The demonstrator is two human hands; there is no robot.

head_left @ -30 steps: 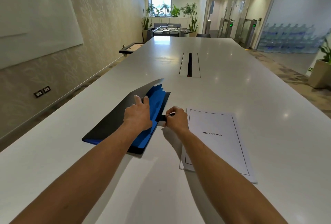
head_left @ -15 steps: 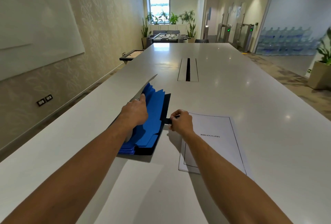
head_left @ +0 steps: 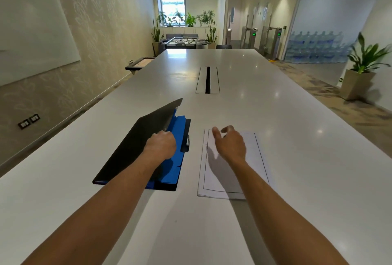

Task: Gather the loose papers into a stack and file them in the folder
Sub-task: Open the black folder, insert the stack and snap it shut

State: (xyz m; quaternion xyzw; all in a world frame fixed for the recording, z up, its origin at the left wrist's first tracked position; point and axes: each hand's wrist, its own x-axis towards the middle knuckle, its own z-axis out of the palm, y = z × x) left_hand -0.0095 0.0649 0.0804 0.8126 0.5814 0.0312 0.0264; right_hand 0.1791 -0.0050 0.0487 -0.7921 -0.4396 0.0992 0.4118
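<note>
A long white table (head_left: pixel 275 137) stretches ahead of me; on it lie the opened black folder (head_left: pixel 127 154) and, just beside it, the stacked papers (head_left: pixel 256 158).

Two bare forearms reached in from the bottom edge of the view, one from each lower corner. No sleeve showed on either arm as far as the frame's edge, and neither wrist carried a watch, band or bracelet. The left hand (head_left: pixel 161 145) was ungloved, and no ring could be seen on its knuckles. The right hand (head_left: pixel 230 145) was ungloved too, its fingers (head_left: pixel 215 132) slightly blurred, so small details on them could not be told.
</note>
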